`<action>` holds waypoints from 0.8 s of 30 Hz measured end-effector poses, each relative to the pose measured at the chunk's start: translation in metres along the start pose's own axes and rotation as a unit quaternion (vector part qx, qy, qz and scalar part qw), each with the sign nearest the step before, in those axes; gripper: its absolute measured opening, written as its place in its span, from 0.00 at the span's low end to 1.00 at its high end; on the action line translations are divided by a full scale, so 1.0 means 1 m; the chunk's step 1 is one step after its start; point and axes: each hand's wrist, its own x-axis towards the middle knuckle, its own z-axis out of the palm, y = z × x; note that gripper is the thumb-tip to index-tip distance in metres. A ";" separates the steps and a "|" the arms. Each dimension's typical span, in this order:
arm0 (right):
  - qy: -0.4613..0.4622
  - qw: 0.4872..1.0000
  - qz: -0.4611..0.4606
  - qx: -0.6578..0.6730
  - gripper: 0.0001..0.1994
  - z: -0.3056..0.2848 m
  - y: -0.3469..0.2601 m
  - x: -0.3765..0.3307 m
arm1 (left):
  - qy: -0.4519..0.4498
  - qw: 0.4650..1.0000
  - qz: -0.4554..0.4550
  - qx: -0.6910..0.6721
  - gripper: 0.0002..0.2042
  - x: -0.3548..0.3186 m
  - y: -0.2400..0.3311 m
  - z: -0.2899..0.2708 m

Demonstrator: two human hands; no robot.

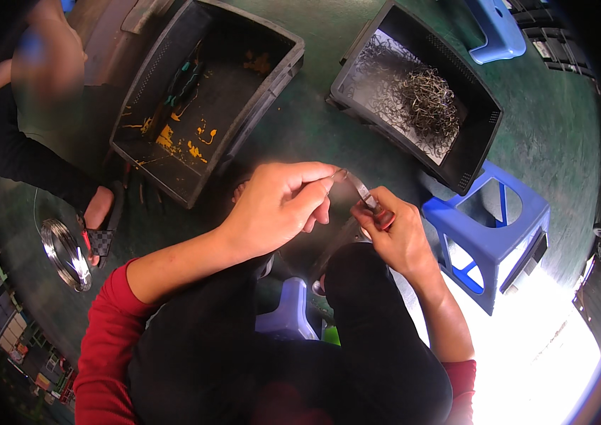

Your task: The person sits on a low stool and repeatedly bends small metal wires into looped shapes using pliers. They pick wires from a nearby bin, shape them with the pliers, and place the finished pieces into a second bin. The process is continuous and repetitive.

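My left hand [276, 209] is closed, thumb and forefinger pinching a small curved piece of metal wire [340, 173]. Wrapped in my right hand [403, 237] is a tool with a flat metal shaft and red handle [385, 218]; its exact kind is hard to make out. The tool's tip meets or nearly meets the wire piece at my left fingertips. Both hands are over my lap, between my knees. Ahead to the right, a black crate [476, 159] holds a pile of bent metal wire pieces [428, 103].
Ahead left stands another black crate [261, 67] with yellow stains and green-handled tools [186, 78] inside. A blue plastic stool [509, 216] sits by the right crate, another stool [497, 35] farther off. A wire coil [65, 255] lies near a seated person's foot [98, 207].
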 end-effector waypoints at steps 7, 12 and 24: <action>-0.050 0.999 -0.004 -0.014 0.09 -0.005 0.017 0.005 | -0.075 0.995 -0.010 -0.066 0.15 0.011 -0.009 -0.012; -0.147 0.972 0.103 0.153 0.14 -0.013 0.029 0.007 | -0.057 0.997 0.026 -0.040 0.17 0.015 -0.014 -0.018; -0.098 0.989 0.084 0.067 0.15 -0.007 0.011 -0.006 | 0.007 0.999 0.004 -0.052 0.14 0.014 -0.013 -0.015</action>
